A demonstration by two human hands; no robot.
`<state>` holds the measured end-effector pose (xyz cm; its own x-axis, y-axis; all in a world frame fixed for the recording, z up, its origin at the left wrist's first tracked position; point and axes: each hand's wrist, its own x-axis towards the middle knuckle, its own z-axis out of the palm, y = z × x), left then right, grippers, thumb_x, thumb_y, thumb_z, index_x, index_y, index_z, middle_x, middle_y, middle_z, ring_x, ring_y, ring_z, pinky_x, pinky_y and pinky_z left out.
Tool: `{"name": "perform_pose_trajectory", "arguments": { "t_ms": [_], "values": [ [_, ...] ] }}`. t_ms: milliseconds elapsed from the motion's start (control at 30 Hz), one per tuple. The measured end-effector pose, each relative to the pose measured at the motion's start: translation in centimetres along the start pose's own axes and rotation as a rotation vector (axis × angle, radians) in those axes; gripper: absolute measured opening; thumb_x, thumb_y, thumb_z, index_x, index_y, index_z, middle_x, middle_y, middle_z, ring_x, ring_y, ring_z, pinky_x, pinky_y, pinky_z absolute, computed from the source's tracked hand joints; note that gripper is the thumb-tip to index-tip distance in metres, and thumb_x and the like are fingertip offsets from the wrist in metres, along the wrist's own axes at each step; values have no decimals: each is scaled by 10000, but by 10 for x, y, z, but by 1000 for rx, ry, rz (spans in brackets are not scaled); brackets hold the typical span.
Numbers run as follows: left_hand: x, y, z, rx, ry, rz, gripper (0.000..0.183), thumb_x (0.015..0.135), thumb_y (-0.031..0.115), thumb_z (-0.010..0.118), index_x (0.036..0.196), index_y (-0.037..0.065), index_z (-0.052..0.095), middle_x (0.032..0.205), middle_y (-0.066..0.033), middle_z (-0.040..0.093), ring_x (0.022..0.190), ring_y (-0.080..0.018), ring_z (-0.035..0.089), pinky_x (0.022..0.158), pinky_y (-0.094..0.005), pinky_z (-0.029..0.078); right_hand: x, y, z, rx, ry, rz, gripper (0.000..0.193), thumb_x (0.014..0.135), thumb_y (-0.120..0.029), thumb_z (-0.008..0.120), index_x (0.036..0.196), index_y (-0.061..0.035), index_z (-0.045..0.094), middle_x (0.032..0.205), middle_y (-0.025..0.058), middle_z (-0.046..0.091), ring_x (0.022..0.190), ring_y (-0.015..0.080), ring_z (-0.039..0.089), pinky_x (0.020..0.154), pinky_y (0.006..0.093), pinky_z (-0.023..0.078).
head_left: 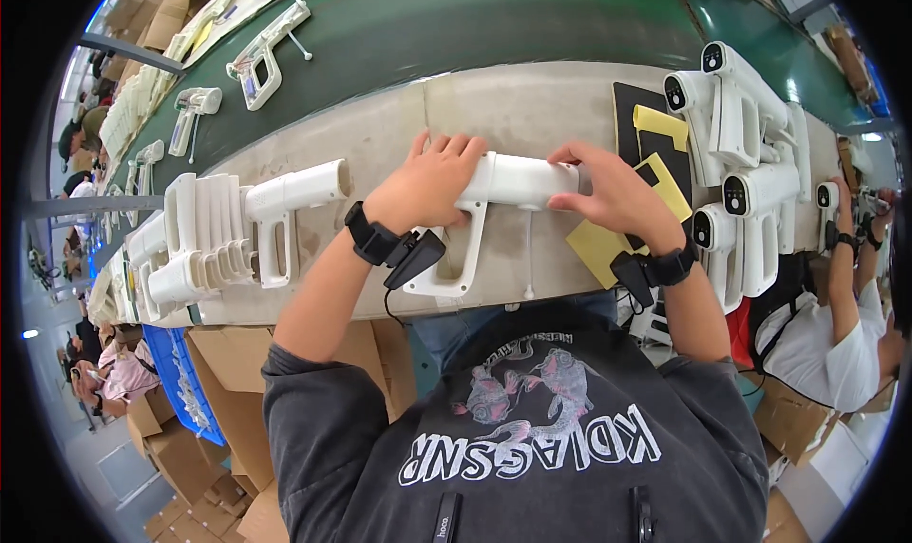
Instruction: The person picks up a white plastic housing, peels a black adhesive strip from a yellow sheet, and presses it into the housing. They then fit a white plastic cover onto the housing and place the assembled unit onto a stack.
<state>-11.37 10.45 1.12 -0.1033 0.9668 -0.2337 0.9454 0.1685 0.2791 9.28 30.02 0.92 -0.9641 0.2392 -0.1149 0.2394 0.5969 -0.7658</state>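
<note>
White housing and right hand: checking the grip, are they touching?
Touching. The head view shows the right hand with fingers curled over the white housing's end.

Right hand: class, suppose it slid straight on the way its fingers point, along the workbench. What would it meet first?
The right hand points toward the person's left, fingertips on the white gun-shaped housing. Going on along the barrel, it would probably first meet the left hand gripping that housing.

My pale workbench (532, 101), beside the green belt (456, 20)
White gun-shaped housings (750, 163) right, more housings (218, 234) left, yellow pads (608, 244) between.
</note>
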Motion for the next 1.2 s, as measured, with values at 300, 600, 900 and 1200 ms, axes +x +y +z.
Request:
{"name": "perform_pose_trajectory", "arguments": {
  "t_ms": [300,600,900,1200],
  "values": [
    [10,1,-4,39,-60,25,882,535,169,910,1313,105,500,1197,-112,578,1123,-324,586,937,-447,458,25,20,-11,115,-335,164,647,759,-398,860,1232,-20,632,1083,124,637,985,238,607,887,346,500],
    [12,7,-11,38,-86,-22,855,527,156,888,1302,111,529,1188,-120,593,1168,-339,565,994,-429,449,13,23,4,-83,-185,9,634,797,-426,817,1210,16,629,1138,176,635,1041,306,615,935,379,490],
    [-32,63,-57,38,125,-16,823,516,109,850,1277,97,538,1179,-123,560,1180,-355,544,982,-455,470,-41,-4,10,882,-110,96,548,849,-226,831,1259,4,548,1030,88,669,832,138,671,644,283,576],
    [-22,118,-85,-243,443,254,829,630,133,874,1382,76,531,1393,-160,524,1293,-358,510,1090,-446,419,-125,-15,-68,964,430,258,403,859,-272,772,1168,-76,603,899,22,646,601,76,585,477,211,458]
  ]
}}
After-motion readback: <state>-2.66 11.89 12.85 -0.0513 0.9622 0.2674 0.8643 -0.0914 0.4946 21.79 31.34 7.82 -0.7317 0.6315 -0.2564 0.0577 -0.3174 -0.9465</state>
